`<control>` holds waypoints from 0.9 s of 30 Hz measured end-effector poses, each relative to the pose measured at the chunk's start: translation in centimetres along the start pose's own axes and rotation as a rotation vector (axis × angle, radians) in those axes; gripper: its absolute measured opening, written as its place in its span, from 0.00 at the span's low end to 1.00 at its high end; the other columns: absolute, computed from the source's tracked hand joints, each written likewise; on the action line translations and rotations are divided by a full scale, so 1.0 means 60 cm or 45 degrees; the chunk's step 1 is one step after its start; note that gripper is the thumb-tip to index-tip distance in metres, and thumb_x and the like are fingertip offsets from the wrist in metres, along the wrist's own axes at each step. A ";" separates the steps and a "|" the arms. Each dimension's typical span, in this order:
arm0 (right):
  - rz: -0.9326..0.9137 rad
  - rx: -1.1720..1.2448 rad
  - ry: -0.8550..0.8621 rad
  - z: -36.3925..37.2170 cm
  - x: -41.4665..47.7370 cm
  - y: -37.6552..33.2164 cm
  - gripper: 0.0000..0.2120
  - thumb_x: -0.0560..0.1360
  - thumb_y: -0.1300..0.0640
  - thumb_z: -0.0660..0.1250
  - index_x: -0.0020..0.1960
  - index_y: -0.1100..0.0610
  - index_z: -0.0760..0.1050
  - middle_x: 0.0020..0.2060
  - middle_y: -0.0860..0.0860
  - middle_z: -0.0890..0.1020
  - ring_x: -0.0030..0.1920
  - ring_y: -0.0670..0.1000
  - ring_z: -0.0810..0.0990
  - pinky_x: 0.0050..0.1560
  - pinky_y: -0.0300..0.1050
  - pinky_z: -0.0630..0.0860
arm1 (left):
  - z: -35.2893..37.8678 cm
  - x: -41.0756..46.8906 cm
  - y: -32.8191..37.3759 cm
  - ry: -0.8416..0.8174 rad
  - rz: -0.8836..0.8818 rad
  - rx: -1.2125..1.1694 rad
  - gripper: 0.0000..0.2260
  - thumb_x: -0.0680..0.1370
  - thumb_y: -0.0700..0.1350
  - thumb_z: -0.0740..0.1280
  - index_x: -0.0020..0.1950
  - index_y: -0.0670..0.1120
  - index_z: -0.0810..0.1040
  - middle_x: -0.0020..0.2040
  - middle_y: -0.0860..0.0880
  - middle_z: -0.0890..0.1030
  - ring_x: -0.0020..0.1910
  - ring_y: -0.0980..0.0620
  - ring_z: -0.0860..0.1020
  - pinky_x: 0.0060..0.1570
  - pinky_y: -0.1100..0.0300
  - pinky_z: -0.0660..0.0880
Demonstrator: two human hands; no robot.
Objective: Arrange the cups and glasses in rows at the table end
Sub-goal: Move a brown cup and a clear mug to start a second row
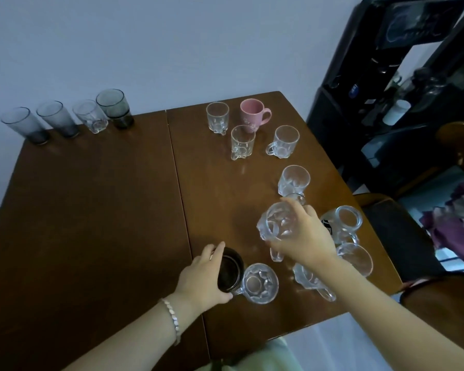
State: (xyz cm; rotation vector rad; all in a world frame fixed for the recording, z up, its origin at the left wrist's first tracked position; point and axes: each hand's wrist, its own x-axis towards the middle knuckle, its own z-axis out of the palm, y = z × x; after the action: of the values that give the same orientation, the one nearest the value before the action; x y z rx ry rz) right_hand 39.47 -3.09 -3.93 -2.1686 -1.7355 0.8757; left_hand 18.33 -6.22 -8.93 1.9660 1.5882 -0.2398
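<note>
My right hand (pixel 304 238) grips a clear glass mug (pixel 275 223), tilted and lifted above the brown table (pixel 91 210). My left hand (pixel 202 277) wraps a dark glass tumbler (pixel 229 271) standing near the front edge. A clear mug (pixel 259 283) stands right beside that tumbler. Along the far left edge stands a row of several glasses: two grey tumblers (pixel 23 124), a small clear glass (pixel 90 116) and a dark tumbler (pixel 115 108). A pink mug (pixel 252 112) and several clear mugs (pixel 241 141) are scattered over the right half.
A glass jar with a dark label (pixel 343 223) and more clear mugs (pixel 355 259) crowd the right front corner under my right arm. A dark cabinet (pixel 359 76) stands behind the table at right. Chairs (pixel 439 317) sit off the right edge.
</note>
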 end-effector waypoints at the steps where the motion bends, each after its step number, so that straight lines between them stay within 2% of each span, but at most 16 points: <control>1: -0.014 -0.002 0.000 -0.008 -0.004 -0.003 0.40 0.65 0.44 0.75 0.70 0.40 0.57 0.64 0.49 0.70 0.49 0.51 0.78 0.42 0.42 0.74 | 0.001 0.003 -0.002 0.011 -0.007 0.001 0.48 0.67 0.59 0.74 0.77 0.52 0.47 0.76 0.51 0.56 0.71 0.48 0.65 0.61 0.54 0.74; 4: -0.036 -0.018 -0.030 -0.018 -0.007 -0.019 0.41 0.65 0.45 0.75 0.71 0.42 0.57 0.65 0.48 0.69 0.47 0.46 0.72 0.42 0.38 0.70 | -0.004 0.000 -0.019 0.069 -0.080 -0.088 0.47 0.65 0.59 0.74 0.76 0.50 0.52 0.74 0.52 0.60 0.70 0.49 0.66 0.62 0.55 0.73; 8: -0.090 -0.028 -0.061 0.004 0.002 -0.070 0.41 0.64 0.46 0.77 0.70 0.41 0.59 0.62 0.47 0.70 0.52 0.49 0.78 0.46 0.41 0.75 | -0.039 -0.025 -0.090 0.205 -0.318 -0.432 0.46 0.64 0.59 0.76 0.75 0.50 0.56 0.73 0.51 0.62 0.70 0.49 0.68 0.63 0.55 0.73; 11: -0.127 -0.028 -0.109 0.044 0.019 -0.130 0.41 0.64 0.46 0.77 0.70 0.41 0.59 0.56 0.46 0.70 0.50 0.49 0.78 0.47 0.39 0.74 | -0.086 -0.047 -0.177 0.305 -0.446 -0.585 0.46 0.63 0.57 0.77 0.75 0.50 0.58 0.73 0.50 0.64 0.69 0.49 0.68 0.63 0.56 0.71; 15: -0.195 -0.028 -0.185 0.108 0.045 -0.229 0.40 0.63 0.47 0.77 0.69 0.40 0.61 0.55 0.46 0.72 0.48 0.49 0.80 0.46 0.41 0.76 | -0.159 -0.068 -0.314 0.417 -0.565 -0.570 0.46 0.63 0.56 0.78 0.75 0.49 0.59 0.73 0.49 0.64 0.70 0.47 0.68 0.64 0.53 0.71; 20: -0.246 -0.008 -0.252 0.217 0.086 -0.395 0.39 0.63 0.47 0.77 0.68 0.39 0.62 0.55 0.46 0.73 0.51 0.49 0.79 0.48 0.44 0.78 | -0.262 -0.067 -0.534 0.535 -0.663 -0.528 0.47 0.62 0.56 0.79 0.75 0.48 0.59 0.72 0.46 0.65 0.69 0.44 0.68 0.65 0.48 0.69; 23: -0.261 0.044 -0.263 0.276 0.111 -0.471 0.41 0.61 0.47 0.77 0.69 0.39 0.61 0.55 0.46 0.72 0.50 0.48 0.79 0.51 0.47 0.79 | -0.314 -0.037 -0.645 0.637 -0.730 -0.606 0.47 0.61 0.57 0.79 0.74 0.47 0.60 0.71 0.44 0.68 0.68 0.41 0.70 0.64 0.45 0.71; 27: -0.276 0.037 -0.299 0.339 0.147 -0.549 0.41 0.62 0.47 0.77 0.69 0.38 0.60 0.54 0.45 0.72 0.50 0.47 0.79 0.51 0.45 0.79 | -0.377 0.028 -0.748 0.727 -0.798 -0.672 0.50 0.63 0.53 0.79 0.76 0.44 0.55 0.72 0.42 0.67 0.69 0.39 0.68 0.64 0.44 0.70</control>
State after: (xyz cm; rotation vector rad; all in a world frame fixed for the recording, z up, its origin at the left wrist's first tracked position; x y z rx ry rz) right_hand 2.20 10.51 -5.57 -1.8763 -2.0063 1.1249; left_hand -28.27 12.50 -6.34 1.1377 2.3079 0.5028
